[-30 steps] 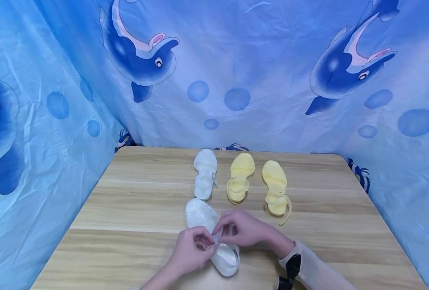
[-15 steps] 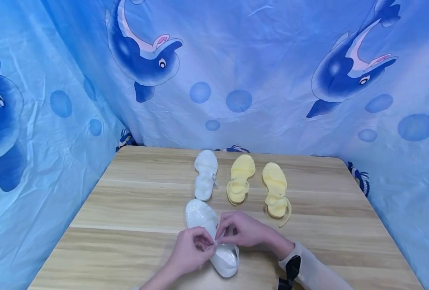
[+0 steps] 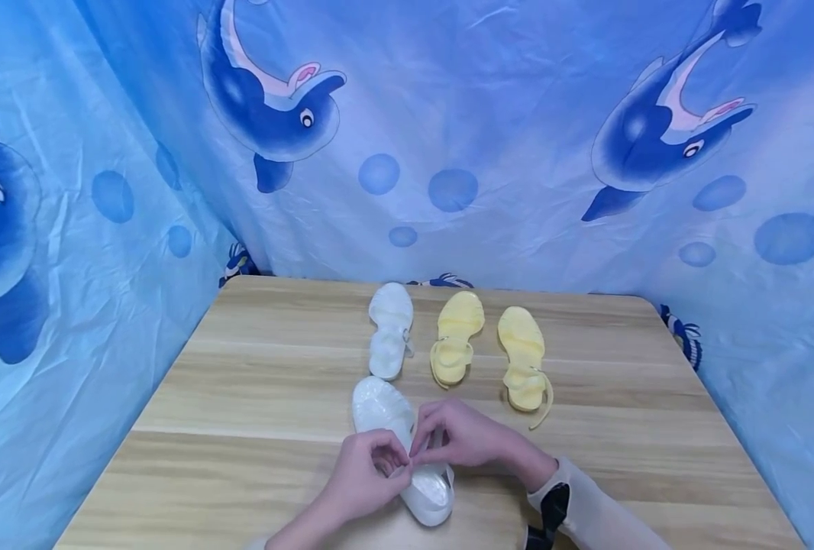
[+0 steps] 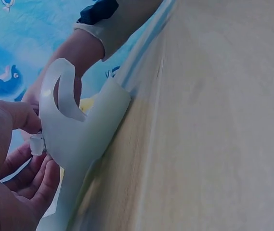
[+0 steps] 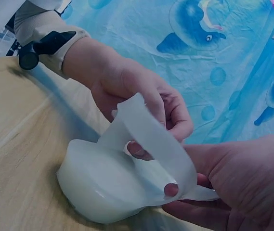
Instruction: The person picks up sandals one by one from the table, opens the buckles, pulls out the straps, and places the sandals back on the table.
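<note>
A glossy white sandal (image 3: 382, 405) lies slanted near the front of the table, toe pointing away. My left hand (image 3: 364, 475) comes in from the left and pinches the sandal's ankle strap near its middle. From the other side my right hand (image 3: 463, 435) pinches the strap too, fingertips meeting the left ones. In the left wrist view a small strap tab (image 4: 37, 144) shows between the fingers. The strap (image 5: 168, 149) arches over the heel in the right wrist view. Fingers partly hide the fastening.
A second white sandal (image 3: 390, 328) lies just beyond the held one. Two yellow sandals (image 3: 460, 317) (image 3: 520, 336) lie to its right, the outer one with its strap hanging loose. A dolphin-print curtain (image 3: 414, 137) surrounds the wooden table (image 3: 242, 397).
The right fingertips have shifted slightly toward the left ones at the strap. The sandals have stayed in place.
</note>
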A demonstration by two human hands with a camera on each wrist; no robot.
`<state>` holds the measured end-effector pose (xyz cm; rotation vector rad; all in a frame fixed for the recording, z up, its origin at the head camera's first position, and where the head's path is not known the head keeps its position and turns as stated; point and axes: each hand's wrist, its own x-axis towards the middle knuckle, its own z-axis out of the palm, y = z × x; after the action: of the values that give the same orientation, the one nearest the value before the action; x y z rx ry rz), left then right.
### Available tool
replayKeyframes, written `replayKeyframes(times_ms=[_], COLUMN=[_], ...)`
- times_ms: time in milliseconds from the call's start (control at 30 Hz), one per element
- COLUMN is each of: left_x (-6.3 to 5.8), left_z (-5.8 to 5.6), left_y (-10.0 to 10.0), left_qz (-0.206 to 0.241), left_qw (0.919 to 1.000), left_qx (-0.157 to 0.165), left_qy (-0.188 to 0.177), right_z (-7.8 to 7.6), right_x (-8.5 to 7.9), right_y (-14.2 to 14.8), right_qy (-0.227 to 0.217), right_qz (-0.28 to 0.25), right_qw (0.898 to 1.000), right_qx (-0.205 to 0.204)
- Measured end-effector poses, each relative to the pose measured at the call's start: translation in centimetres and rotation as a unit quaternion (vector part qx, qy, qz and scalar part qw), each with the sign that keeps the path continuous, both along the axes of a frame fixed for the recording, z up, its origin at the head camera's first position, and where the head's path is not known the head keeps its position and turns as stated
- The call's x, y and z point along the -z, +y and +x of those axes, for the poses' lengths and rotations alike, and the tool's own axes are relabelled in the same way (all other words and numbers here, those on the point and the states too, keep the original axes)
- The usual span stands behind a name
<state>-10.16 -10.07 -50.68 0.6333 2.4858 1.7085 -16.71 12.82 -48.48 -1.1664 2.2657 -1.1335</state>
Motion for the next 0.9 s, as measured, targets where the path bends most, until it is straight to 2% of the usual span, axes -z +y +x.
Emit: replayKeyframes(times_ms=[167, 433, 633, 900], left_x=[-0.2, -0.6, -0.8, -1.2], left_z=[-0.1, -0.4, 0.0, 0.5], left_y=[0.0, -0.2, -0.2, -0.1], left_qz=[-0.006, -0.011, -0.006, -0.022], left_qw=[1.0000, 0.9990, 0.9981, 0.9982], left_qx=[0.008, 0.019, 0.014, 0.018], left_qy=[-0.001, -0.039, -0.059, -0.053], right_z=[-0.1, -0.2, 0.0, 0.2], right_x=[-0.1, -0.6, -1.1, -0.9], right_y=[0.1, -0.1, -0.1, 0.0], right_qy=[0.002, 0.010, 0.019, 0.031], right_qz=[0.008, 0.020, 0.026, 0.025], right_qw=[1.000, 1.000, 0.999, 0.999], right_qx=[-0.003, -0.009, -0.005, -0.010])
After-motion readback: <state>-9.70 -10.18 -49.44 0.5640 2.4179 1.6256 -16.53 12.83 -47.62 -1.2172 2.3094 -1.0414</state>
